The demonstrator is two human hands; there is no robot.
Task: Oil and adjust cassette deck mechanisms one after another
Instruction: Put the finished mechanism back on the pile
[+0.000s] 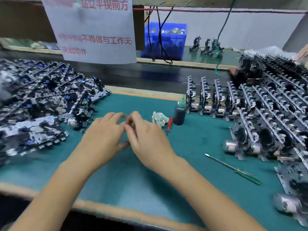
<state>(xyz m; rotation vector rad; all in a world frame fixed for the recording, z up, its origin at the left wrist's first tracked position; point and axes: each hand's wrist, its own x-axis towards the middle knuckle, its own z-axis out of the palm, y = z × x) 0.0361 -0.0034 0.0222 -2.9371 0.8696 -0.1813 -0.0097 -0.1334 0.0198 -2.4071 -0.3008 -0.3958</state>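
Hands: left hand (106, 130) and right hand (146, 135) touching mid-mat, holding nothing visible, blurred.
Nearest mechanism (80, 112): left of oil bottle (180, 112), closest to left hand.
Long axis: cannot tell.

blurred hands (128, 130), pinched item indiscernible

Matt green mat on the surface (191, 147), shiny metal mechanisms (266, 114) everywhere, glossy blue plastic bin (173, 45), crumpled paper wad (159, 118).
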